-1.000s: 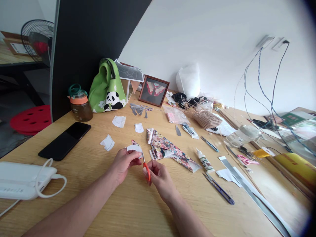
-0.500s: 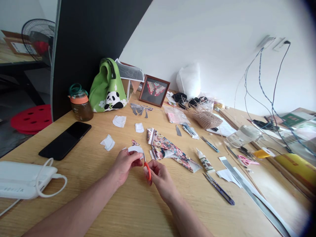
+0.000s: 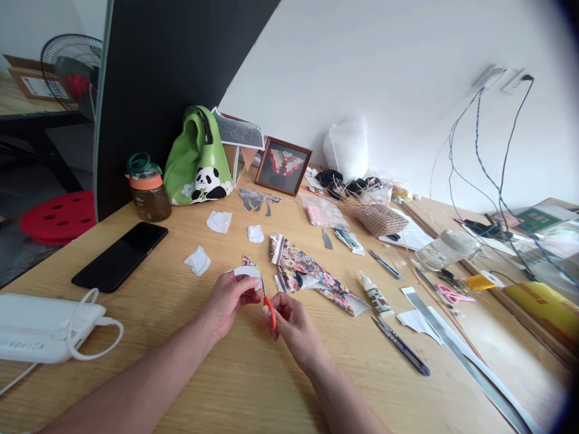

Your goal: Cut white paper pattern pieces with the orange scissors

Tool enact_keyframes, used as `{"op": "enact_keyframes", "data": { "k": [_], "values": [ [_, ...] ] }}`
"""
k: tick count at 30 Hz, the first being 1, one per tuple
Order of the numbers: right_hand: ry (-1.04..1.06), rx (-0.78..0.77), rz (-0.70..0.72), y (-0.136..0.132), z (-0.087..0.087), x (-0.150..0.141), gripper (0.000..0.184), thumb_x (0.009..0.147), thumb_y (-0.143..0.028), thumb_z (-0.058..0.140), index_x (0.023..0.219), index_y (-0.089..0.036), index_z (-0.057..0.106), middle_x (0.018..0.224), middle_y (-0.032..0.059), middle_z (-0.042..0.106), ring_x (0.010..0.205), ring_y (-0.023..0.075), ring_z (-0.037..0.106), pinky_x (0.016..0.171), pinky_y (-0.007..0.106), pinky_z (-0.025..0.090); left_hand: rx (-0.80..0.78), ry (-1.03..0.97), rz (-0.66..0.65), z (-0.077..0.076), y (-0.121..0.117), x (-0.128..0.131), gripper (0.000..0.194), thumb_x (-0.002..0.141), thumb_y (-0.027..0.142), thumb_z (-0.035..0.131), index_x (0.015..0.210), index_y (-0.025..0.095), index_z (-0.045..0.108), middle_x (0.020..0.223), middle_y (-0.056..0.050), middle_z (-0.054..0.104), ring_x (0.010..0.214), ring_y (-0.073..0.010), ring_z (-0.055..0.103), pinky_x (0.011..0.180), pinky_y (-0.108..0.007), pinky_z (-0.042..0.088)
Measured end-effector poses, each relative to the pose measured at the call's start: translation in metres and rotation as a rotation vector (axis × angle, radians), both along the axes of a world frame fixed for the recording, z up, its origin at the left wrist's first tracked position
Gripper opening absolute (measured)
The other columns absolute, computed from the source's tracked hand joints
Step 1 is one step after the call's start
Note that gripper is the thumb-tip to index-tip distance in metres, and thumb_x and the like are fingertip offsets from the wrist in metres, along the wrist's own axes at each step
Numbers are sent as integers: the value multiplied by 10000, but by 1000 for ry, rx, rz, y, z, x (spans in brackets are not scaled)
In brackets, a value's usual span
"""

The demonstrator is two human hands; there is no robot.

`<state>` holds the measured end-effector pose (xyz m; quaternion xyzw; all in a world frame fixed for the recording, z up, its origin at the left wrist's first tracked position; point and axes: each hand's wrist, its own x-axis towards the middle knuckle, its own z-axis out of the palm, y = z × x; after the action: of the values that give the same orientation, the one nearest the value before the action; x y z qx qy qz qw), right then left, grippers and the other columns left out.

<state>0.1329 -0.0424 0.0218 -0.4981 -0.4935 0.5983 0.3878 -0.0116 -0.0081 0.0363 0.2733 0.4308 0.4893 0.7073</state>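
Pinched in my left hand (image 3: pixel 230 303) is a small curved white piece (image 3: pixel 246 273); whether it is paper or fabric backing I cannot tell. My right hand (image 3: pixel 292 322) grips orange-handled scissors (image 3: pixel 270 312), their blades pointing up at the right end of the white piece. Just beyond lies a small floral scrap (image 3: pixel 246 261). Folded floral fabric (image 3: pixel 312 271) rests right of the blades. Several white cut pieces lie farther off, among them one (image 3: pixel 198 261) left of my left hand and a smaller one (image 3: pixel 256 234) behind it.
A black phone (image 3: pixel 120 256) and a white power bank (image 3: pixel 47 328) with a cable are at the left. To the right lie a glue bottle (image 3: pixel 377 295), thread snips (image 3: pixel 400 345) and a blue craft knife (image 3: pixel 384 264). A green panda bag (image 3: pixel 194 163) and a framed piece (image 3: pixel 283 166) stand behind.
Both hands hold nearly the same place, scissors and white piece still together. The view has shifted very slightly; nothing was let go or picked up.
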Motion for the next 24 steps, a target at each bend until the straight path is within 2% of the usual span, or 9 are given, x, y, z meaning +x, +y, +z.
{"op": "enact_keyframes", "data": {
  "k": [24],
  "values": [
    [-4,-25,-20,-1,4,0,468,667,-586,699,665,-170,486,530,-57,453,455,66,384,429,202,334,-4,1,-27,-7,1,0,156,559,226,754,604,135,635,568,13,591,515,-100,531,573,-254,445]
  ]
}}
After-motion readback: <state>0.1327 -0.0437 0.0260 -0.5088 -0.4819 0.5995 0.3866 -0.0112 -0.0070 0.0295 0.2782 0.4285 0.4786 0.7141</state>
